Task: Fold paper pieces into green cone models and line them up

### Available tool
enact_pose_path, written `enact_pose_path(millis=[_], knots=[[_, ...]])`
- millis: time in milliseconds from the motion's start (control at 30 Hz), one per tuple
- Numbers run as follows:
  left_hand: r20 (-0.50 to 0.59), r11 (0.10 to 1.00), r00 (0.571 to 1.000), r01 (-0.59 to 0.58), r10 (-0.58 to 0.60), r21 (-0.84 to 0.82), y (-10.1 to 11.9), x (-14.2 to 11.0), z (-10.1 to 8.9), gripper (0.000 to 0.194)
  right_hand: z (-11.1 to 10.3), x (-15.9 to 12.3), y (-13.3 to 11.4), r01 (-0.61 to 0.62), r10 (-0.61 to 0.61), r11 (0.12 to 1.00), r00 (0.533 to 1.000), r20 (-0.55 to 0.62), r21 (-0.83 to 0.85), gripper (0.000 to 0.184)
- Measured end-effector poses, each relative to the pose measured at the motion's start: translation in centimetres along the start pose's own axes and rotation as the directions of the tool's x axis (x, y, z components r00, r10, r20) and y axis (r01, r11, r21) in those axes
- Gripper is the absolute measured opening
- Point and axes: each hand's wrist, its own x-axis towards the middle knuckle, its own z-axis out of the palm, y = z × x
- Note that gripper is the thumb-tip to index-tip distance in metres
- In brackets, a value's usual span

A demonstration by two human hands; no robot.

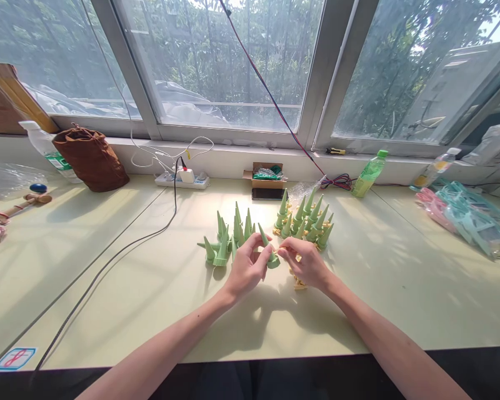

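My left hand (250,265) is closed around a green cone (274,260), its tip pointing up and to the left. My right hand (304,260) pinches a small yellow piece (281,249) against the side of that cone; the fingers mostly hide it. Behind my left hand stand several plain green cones (221,247), one lying on its side. Beyond my right hand is a group of green cones (312,218) with yellow parts at their bases. More small yellow pieces (300,284) lie on the table under my right hand.
At the back of the table (400,300) are a small cardboard box (268,181), a black phone (269,194), a power strip (166,180) and a green bottle (369,173). A black cable (120,253) runs across the left. Bagged items (466,216) lie right; a brown pouch (90,158) stands left.
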Motion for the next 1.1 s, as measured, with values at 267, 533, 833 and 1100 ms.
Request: enact_pose_path(millis=[267, 533, 833, 1100], knots=[[0.053, 0.885, 0.955, -0.290, 0.291, 0.363, -1.4, -0.5, -0.1, 0.017, 0.0, 0.1, -0.2, -0.040, 0.039, 0.999, 0.997, 0.063, 0.002, 0.033], [0.125, 0.679, 0.861, -0.470, 0.493, 0.563, -2.0, -0.6, 0.0, 0.015, 0.0, 0.1, -0.3, -0.064, 0.061, 0.997, 0.996, 0.067, 0.041, 0.037], [0.016, 0.914, 0.963, -0.260, 0.268, 0.311, -0.9, -0.4, 0.2, 0.016, 0.1, 0.1, -0.1, -0.063, 0.061, 0.996, 0.997, 0.038, 0.056, 0.038], [0.045, 0.853, 0.936, -0.338, 0.350, 0.398, -1.3, -0.4, 0.1, 0.017, 0.1, 0.2, -0.2, -0.078, 0.076, 0.996, 0.996, 0.051, 0.048, 0.036]])
